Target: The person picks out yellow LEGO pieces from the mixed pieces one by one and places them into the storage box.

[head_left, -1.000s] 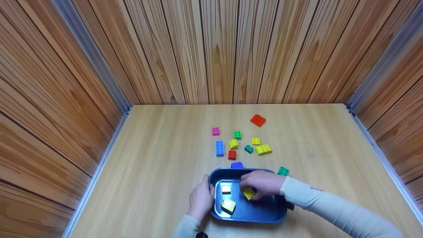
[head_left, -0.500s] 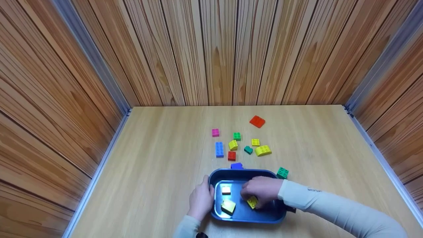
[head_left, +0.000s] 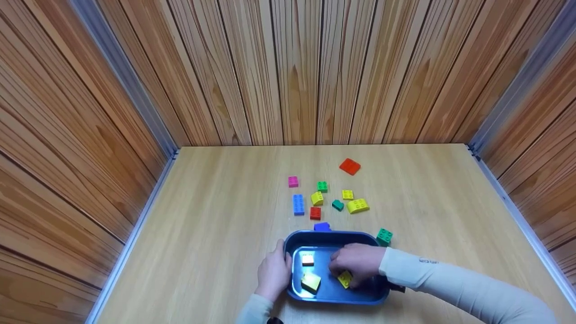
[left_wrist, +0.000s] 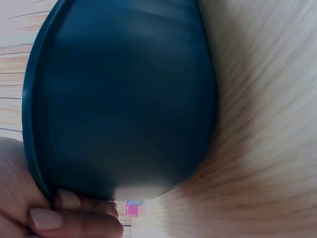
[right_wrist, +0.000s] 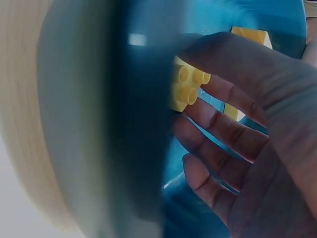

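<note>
My left hand (head_left: 273,272) grips the left rim of a dark blue tray (head_left: 337,300); the left wrist view has its fingertips (left_wrist: 47,219) at the tray's edge. Inside the tray, my right hand (head_left: 359,261) pinches a yellow toy brick (head_left: 345,279) between thumb and fingers. That studded yellow brick (right_wrist: 187,88) is partly hidden by the blurred tray wall in the right wrist view. Two more blocks lie on the tray's left side: a yellow one (head_left: 311,282) and a small one (head_left: 308,259) washed out by glare.
Beyond the tray lie loose bricks, among them a blue one (head_left: 298,204), a red one (head_left: 315,213), a curved yellow one (head_left: 358,205) and an orange-red one (head_left: 350,166). A purple-blue block (head_left: 321,227) and a green brick (head_left: 384,236) sit by its far edge.
My right hand has shifted slightly toward the tray's near side and right, carrying the yellow brick along. The left hand keeps its grip on the rim.
</note>
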The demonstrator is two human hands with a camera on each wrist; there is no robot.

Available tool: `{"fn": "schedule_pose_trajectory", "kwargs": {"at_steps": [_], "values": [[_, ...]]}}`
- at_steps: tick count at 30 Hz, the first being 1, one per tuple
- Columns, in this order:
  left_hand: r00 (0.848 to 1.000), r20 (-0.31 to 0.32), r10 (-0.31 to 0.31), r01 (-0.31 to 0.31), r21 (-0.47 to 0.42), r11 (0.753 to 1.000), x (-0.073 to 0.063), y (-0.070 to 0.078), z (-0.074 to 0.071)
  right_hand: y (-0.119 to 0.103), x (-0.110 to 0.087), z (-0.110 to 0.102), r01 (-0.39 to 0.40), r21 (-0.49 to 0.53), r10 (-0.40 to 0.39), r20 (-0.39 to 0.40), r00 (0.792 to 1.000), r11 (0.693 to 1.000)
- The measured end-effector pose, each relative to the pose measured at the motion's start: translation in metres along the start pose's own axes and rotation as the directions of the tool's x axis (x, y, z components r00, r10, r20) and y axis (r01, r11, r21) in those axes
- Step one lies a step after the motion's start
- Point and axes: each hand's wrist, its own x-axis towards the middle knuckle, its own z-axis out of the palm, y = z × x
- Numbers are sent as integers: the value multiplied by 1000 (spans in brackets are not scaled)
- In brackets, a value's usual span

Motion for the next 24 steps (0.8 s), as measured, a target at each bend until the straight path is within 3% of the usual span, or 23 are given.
{"fn": "schedule_pose_trajectory", "kwargs": {"at_steps": [8,15,24], "values": [[1000,-11,13,-13,-12,1000,0,0,1,-3,-5,-3,-13,26,13,3,1000,1000],[995,-62,73,-72,25,997,-1,-1,0,-5,-6,-6,-29,-1,29,-7,1000,1000],[999,-21,34,-34,-9,999,0,-1,0,-7,-8,-13,-49,44,51,-37,998,998]]}}
